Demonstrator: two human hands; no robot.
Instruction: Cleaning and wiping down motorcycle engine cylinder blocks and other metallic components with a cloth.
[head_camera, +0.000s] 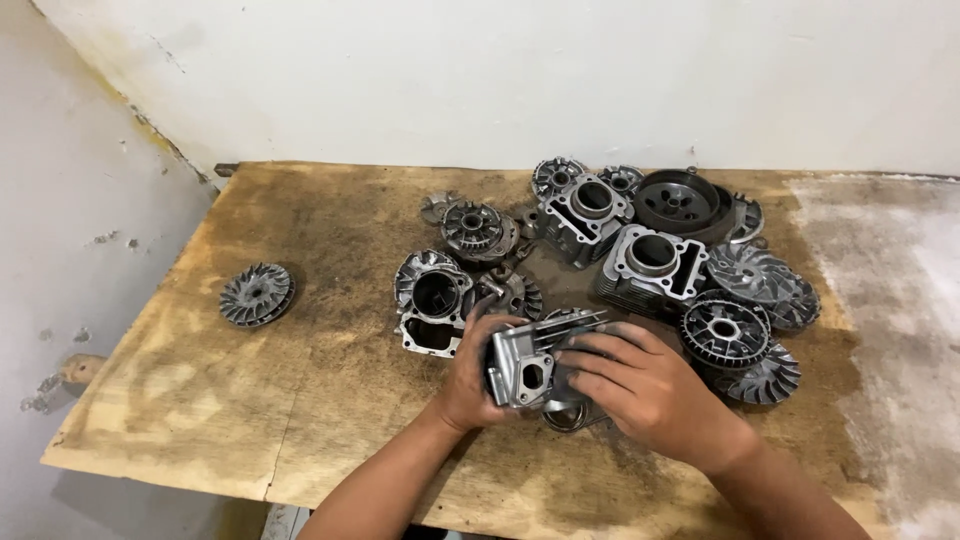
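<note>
Honestly, I had the cylinder head (528, 362) gripped between both palms, near the front edge of the tabletop (300, 400) and a little right of its middle. My left hand (472, 375) was wrapped around its left end, fingers closed over the top and thumb underneath. My right hand (640, 385) was cupped against the finned side, fingers spread flat and pressing on it. So both were grasping the same part, neither released.

Whether the part was lifted clear or resting on the ring-shaped piece (565, 415) half hidden under it, I could not tell.

To hold a lump like that well, I judged it best to keep the weight in the left palm and let the right only steady and turn it, fingertips on the fins rather than on the machined face. It also seemed wise to keep it low over the wood, since a slip would drop it only a short way.

Just behind my hands lay the heap: two cylinder blocks (652, 262), a dark drum (680, 203) towards the back edge, and finned pulley discs (725, 332) towards the right side. One finned disc (257, 294) sat alone near the left edge, well apart from the rest.
</note>
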